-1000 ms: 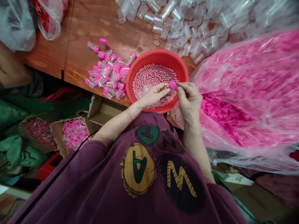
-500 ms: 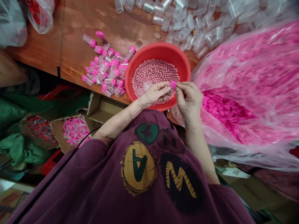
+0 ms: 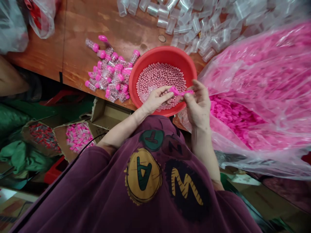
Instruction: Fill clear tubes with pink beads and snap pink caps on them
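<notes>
Over the near side of the red basin, both hands hold a pink plastic cap with a narrow strip stretched out to the right. My left hand is closed on the cap's left end; its curled fingers hide whether a tube is beneath. Thumb and finger of my right hand pinch the strip's right end, with the other fingers raised. Small pink beads fill the basin below, and a clear plastic piece lies among them beside my left hand.
Left of the basin lie bead-filled tubes with pink caps. Clear tubes are heaped at the back. A large plastic bag of pink caps bulges on the right. Below the table edge stand cardboard boxes. Another person's arm shows far left.
The pink cap, compact between my fingertips before, now shows as a longer piece stretched between both hands. My right fingers have spread and lifted; my left hand has barely moved.
</notes>
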Available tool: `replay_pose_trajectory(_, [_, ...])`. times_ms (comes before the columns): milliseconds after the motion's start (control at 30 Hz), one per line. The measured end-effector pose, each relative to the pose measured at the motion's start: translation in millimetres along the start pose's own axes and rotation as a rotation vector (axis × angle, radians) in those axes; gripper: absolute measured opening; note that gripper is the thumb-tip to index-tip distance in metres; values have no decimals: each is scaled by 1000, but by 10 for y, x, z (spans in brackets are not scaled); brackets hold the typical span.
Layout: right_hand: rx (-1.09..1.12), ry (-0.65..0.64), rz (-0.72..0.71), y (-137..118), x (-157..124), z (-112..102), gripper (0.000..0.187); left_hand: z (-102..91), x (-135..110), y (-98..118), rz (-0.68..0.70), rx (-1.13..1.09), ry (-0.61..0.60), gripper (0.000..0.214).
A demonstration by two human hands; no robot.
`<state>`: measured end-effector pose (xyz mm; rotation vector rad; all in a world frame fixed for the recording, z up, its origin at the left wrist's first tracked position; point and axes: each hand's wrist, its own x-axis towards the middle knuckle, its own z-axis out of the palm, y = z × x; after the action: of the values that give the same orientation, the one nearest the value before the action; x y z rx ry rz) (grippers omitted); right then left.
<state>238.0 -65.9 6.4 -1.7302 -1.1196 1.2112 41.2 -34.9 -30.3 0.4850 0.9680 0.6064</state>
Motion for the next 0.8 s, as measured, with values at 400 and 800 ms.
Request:
replay_pose_trajectory(400, [-648, -154, -156, -192, -208, 152, 91, 202, -135, 32, -4, 70, 56, 34])
replay_pose_trajectory(800, [-660, -158, -87, 241, -54, 275, 49, -12, 2, -223, 42, 200, 11, 41])
